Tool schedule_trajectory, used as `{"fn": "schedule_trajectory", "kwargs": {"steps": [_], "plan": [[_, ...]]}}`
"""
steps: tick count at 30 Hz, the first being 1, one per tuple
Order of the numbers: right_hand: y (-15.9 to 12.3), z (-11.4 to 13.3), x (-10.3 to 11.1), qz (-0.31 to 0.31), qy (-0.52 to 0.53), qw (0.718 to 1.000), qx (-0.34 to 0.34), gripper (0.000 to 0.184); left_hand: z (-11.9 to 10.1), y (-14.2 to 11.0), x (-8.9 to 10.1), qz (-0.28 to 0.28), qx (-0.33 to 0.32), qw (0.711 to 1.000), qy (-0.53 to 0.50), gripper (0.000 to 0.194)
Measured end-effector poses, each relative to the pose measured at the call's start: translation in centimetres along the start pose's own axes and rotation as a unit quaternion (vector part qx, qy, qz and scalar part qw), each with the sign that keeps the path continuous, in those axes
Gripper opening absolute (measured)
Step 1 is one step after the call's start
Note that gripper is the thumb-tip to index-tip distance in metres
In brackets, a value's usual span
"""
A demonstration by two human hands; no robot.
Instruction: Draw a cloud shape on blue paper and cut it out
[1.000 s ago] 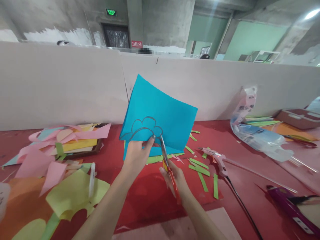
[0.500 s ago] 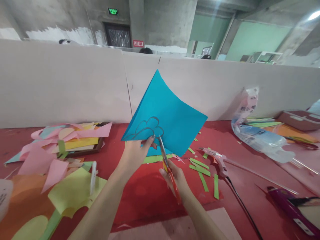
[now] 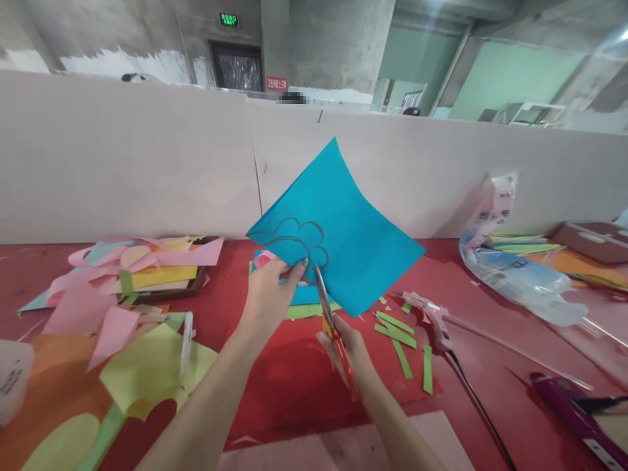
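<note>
A sheet of blue paper (image 3: 358, 242) is held up in front of me, with a scalloped cloud-like outline drawn in dark marker at its left. My left hand (image 3: 272, 291) pinches the sheet's lower edge, thumb in front and fingers behind, beside the drawn line. Red-handled scissors (image 3: 326, 307) are in my right hand (image 3: 350, 347), fingers wrapped round the handles. Their blades point up and meet the paper at the lower right end of the outline. Below the sheet, part of another blue piece with a green strip (image 3: 311, 311) lies on the red table.
Paper scraps (image 3: 78, 294) and a white marker (image 3: 186, 343) lie at left. Green strips (image 3: 397, 335), a pink glue gun (image 3: 432, 314) with its cord, a plastic bag (image 3: 520, 281) and a purple tool (image 3: 569, 412) are at right. A white partition (image 3: 147, 157) stands behind.
The blue sheet has turned clockwise and shifted slightly right, its left corner rising. My left hand has tilted with it. The scissors stay at the outline's lower right end.
</note>
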State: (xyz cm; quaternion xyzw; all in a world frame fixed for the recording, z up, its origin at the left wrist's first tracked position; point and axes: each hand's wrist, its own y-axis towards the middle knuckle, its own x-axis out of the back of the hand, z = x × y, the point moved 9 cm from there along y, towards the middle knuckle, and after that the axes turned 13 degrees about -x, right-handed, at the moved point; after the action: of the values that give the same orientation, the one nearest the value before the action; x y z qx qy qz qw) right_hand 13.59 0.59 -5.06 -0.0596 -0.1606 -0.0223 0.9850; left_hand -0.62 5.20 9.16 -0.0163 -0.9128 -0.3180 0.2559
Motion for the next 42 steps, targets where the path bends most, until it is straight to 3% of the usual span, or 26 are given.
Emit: {"fn": "schedule_trajectory", "kwargs": {"steps": [28, 42], "plan": [[0.0, -0.6, -0.2, 0.018, 0.034, 0.999, -0.019, 0.03, 0.2, -0.5, -0.4, -0.023, 0.005, 0.999, -0.032, 0.024], [0.1, -0.2, 0.0, 0.011, 0.002, 1.0, 0.006, 0.035, -0.4, 0.0, 0.1, 0.014, -0.026, 0.999, -0.027, 0.028]]}}
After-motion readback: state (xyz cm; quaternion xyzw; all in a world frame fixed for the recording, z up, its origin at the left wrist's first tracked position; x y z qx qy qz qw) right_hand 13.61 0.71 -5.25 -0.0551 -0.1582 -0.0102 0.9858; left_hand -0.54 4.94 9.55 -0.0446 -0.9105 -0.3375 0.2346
